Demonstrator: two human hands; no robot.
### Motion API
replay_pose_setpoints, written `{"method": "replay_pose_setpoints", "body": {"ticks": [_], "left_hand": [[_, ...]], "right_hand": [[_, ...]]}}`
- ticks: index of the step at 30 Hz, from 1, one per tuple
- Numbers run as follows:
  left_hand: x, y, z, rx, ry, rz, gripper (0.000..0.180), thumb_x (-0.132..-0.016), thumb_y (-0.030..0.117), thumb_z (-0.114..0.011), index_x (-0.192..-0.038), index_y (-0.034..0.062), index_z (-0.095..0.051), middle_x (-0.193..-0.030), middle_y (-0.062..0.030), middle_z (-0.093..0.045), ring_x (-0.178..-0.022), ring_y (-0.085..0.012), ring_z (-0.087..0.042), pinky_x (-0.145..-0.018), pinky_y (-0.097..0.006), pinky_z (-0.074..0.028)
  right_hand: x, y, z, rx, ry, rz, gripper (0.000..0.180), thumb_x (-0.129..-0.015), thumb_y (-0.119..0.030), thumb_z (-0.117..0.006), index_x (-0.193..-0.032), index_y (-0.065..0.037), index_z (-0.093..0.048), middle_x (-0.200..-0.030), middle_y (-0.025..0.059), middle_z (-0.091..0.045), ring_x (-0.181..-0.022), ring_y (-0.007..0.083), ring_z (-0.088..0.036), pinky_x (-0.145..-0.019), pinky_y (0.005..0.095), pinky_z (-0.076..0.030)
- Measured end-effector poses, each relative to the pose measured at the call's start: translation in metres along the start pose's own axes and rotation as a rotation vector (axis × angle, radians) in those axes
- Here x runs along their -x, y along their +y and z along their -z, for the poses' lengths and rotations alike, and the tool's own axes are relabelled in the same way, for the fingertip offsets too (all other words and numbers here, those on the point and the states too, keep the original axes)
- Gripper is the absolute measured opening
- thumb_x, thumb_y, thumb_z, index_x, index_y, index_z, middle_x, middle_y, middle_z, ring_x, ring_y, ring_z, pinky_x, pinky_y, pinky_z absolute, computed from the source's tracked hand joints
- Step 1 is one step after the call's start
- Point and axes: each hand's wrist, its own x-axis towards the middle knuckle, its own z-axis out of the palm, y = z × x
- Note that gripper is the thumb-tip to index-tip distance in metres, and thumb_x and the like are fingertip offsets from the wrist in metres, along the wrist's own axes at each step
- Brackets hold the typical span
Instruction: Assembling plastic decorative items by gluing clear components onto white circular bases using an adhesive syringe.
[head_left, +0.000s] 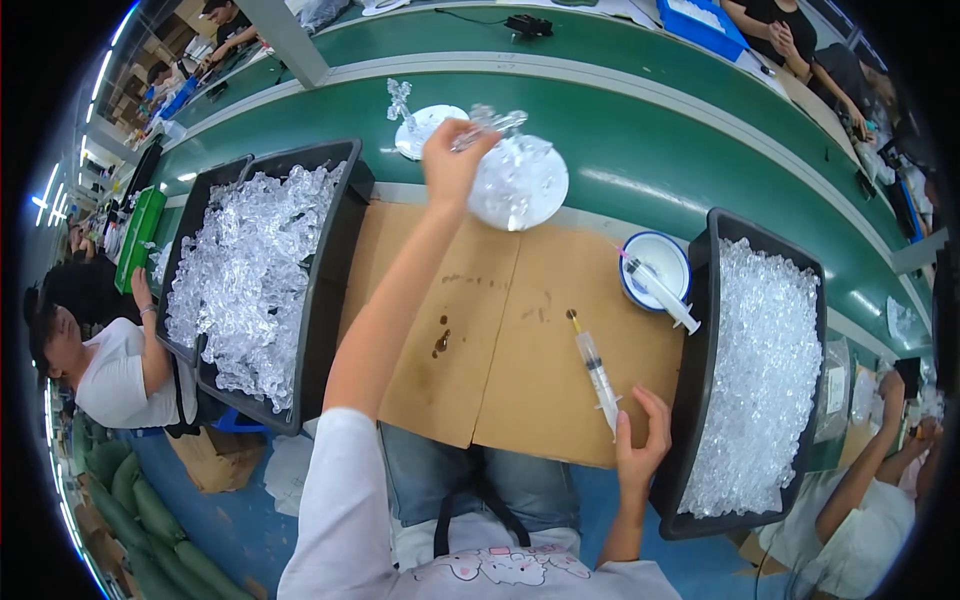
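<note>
My left hand (452, 168) reaches out over a round white dish (545, 200), its fingers closed on a clear plastic piece (492, 122), partly blurred. Several similar clear pieces lie in that dish. Behind it to the left is a second white dish (425, 135) with a clear figure-like piece (399, 98) at its edge. My right hand (642, 440) rests at the near right of the cardboard, fingers curved and apart. Its thumb is beside the plunger end of a syringe (597, 375), which lies with its dark-tipped needle pointing away. Whether they touch, I cannot tell.
A black bin (318, 290) of clear pieces stands left, another black bin (712, 290) right. A blue-rimmed white bowl (628, 285) holds a second syringe (660, 288). Dark drops spot the cardboard (560, 420). Other people work around the green table (640, 150).
</note>
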Motion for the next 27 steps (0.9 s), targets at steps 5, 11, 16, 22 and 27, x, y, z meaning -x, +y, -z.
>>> {"method": "replay_pose_setpoints", "body": {"ticks": [5, 11, 16, 22, 27], "left_hand": [[-0.063, -0.043, -0.070, -0.187, -0.066, 0.000, 0.037, -0.069, 0.019, -0.080, -0.097, -0.0007, -0.063, -0.090, -0.0104, -0.066, -0.080, -0.0168, -0.061, -0.073, -0.030, -0.047], [-0.087, -0.043, -0.081, -0.422, -0.031, -0.541, 0.047, -0.071, 0.032, -0.078, -0.105, 0.0033, -0.063, -0.102, -0.0150, -0.065, -0.097, -0.0300, -0.061, -0.084, -0.040, -0.047], [-0.099, -0.020, -0.019, -0.924, 0.421, -0.523, 0.057, -0.067, 0.035, -0.080, -0.111, 0.0054, -0.059, -0.104, -0.0151, -0.063, -0.108, -0.0364, -0.053, -0.091, -0.045, -0.043], [-0.115, -0.055, 0.031, -0.820, 0.045, -0.059, 0.028, -0.068, 0.020, -0.074, -0.092, 0.0067, -0.067, -0.089, -0.0179, -0.068, -0.084, -0.0382, -0.064, -0.074, -0.045, -0.051], [-0.043, 0.041, 0.095, -0.519, -0.433, -0.180, 0.021, -0.073, 0.010, -0.069, -0.094, 0.0033, -0.068, -0.087, -0.0131, -0.069, -0.083, -0.0267, -0.066, -0.077, -0.035, -0.051]], "right_hand": [[0.003, 0.002, -0.005, -0.039, 0.005, -0.021, 0.033, -0.073, 0.002, -0.065, -0.106, -0.001, -0.063, -0.109, 0.0158, -0.062, -0.103, 0.0325, -0.058, -0.092, 0.0401, -0.044], [0.004, 0.001, 0.000, -0.022, 0.009, -0.064, 0.029, -0.076, 0.000, -0.063, -0.105, 0.001, -0.062, -0.109, 0.0168, -0.062, -0.103, 0.0312, -0.059, -0.093, 0.0384, -0.044], [0.002, 0.002, 0.003, -0.038, 0.011, -0.051, 0.029, -0.076, 0.000, -0.063, -0.105, 0.001, -0.062, -0.108, 0.0171, -0.062, -0.103, 0.0321, -0.059, -0.093, 0.0385, -0.044], [0.002, 0.003, -0.007, -0.060, 0.017, -0.013, 0.029, -0.077, 0.000, -0.062, -0.105, 0.001, -0.062, -0.108, 0.0168, -0.063, -0.103, 0.0318, -0.059, -0.093, 0.0384, -0.043], [0.005, 0.004, -0.005, -0.030, 0.008, 0.008, 0.028, -0.079, 0.000, -0.061, -0.106, 0.001, -0.061, -0.108, 0.0159, -0.062, -0.104, 0.0299, -0.059, -0.095, 0.0379, -0.043]]}}
